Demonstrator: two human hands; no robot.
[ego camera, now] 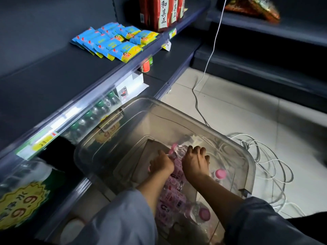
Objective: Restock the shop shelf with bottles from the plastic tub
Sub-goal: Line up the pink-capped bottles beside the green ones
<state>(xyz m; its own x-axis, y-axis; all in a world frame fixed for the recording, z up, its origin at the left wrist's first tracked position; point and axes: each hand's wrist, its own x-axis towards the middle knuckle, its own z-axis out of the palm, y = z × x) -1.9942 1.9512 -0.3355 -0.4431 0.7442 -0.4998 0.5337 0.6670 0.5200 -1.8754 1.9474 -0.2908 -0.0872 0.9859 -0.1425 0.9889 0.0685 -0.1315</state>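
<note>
You're at the pick-up step: your left hand [161, 164] and right hand [194, 160] curl their fingers round pink-labelled bottles [177, 156] in the clear plastic tub [230, 140] at lower centre, so next lift them towards the shelf [53, 82] at left.

I read 和其正 on the red bottles [163, 13] on the upper shelf [53, 71], and 9.9 on the yellow starburst sign [23, 204] at lower left.

Single head-worn wide-angle view, looked forward and steeply down from above. Both forearms entered from the bottom edge, close to the lens. The plastic tub [230, 138] sat near, at lower centre. The shelf [53, 82] ran along the left, receding to upper right; tiled floor [247, 106] lay at right. Edges showed wide-angle bending.
</note>
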